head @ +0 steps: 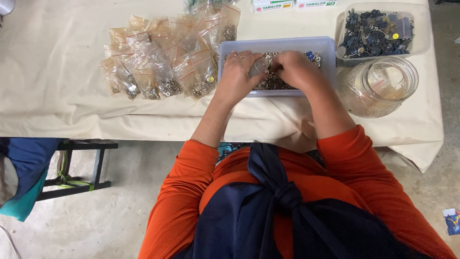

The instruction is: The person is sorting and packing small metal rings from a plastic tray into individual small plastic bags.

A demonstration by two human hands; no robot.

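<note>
A small clear bag (pixel 259 67) is held between both hands over a pale blue tray (pixel 326 48) of small metal rings (pixel 278 84), which stands near the middle of the counter (pixel 57 72), a little back from its near edge. The left hand (pixel 235 74) is closed on the bag's left side and the right hand (pixel 293 67) is pressed against it from the right, the two hands brought together; whether rings are held in the right fingers cannot be told. A good layer of loose rings is seen in the tray, so much appears left to be bagged. To the tray's left, a heap of filled clear bags (pixel 163 57) is spread toward the counter's far edge, which suggests many portions already done. At the far right corner, a clear tub of dark metal pieces (pixel 376 31) is set, and just in front of it a glass jar (pixel 378 86) lies on its side. Flat white boxes (pixel 292 5) are lined along the far edge.
</note>
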